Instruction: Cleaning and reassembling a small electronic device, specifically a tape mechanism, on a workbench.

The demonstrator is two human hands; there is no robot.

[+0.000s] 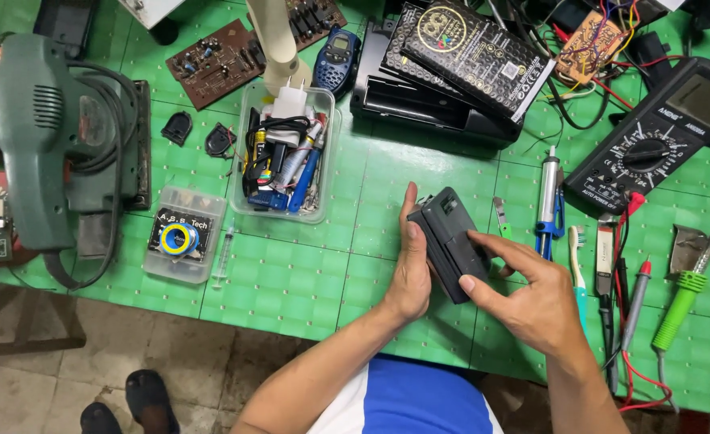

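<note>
I hold a small black rectangular device in both hands, just above the green table. My left hand grips its left edge, thumb along the side. My right hand clasps its right side, with the thumb and forefinger pressed on its lower face. The device is tilted, with its top end pointing up and left.
A clear tub of cables and pens stands to the left, and a small clear box with a solder reel beside a syringe. A green power sander sits far left. A multimeter, desoldering pump, probes and green screwdriver lie at right.
</note>
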